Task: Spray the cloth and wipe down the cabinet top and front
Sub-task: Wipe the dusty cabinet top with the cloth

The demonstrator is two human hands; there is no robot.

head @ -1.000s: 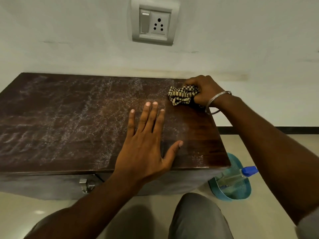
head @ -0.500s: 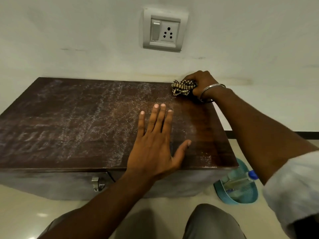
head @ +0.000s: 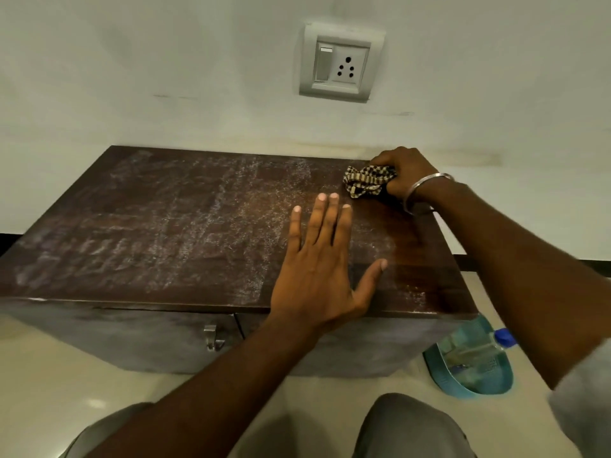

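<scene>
Head view: the cloth [head: 368, 180], a checked rag bunched into a wad, lies on the cabinet top [head: 165, 226] at its back right corner, close to the wall. The right hand [head: 408, 173] grips it, fingers curled over the bundle. The wad's long axis runs roughly left to right along the back edge, and its loose folds spill out toward the left. The left hand [head: 317, 269] rests flat near the front edge, fingers straight, thumb spread, holding nothing. The top's own long axis runs along the wall. Pale dusty streaks cover its left and middle, while the right end looks darker and cleaner.

The cabinet front [head: 132, 338] appears grey with dust and not yet wiped. A spray bottle [head: 479, 348] lies in a blue basket [head: 433, 365] on the floor by the front right corner.

Likely risks: the small wad could leave unwiped strips between strokes, the braced palm could print into the dust beneath it, and the wrist bangle [head: 429, 178] might scrape the wood.
</scene>
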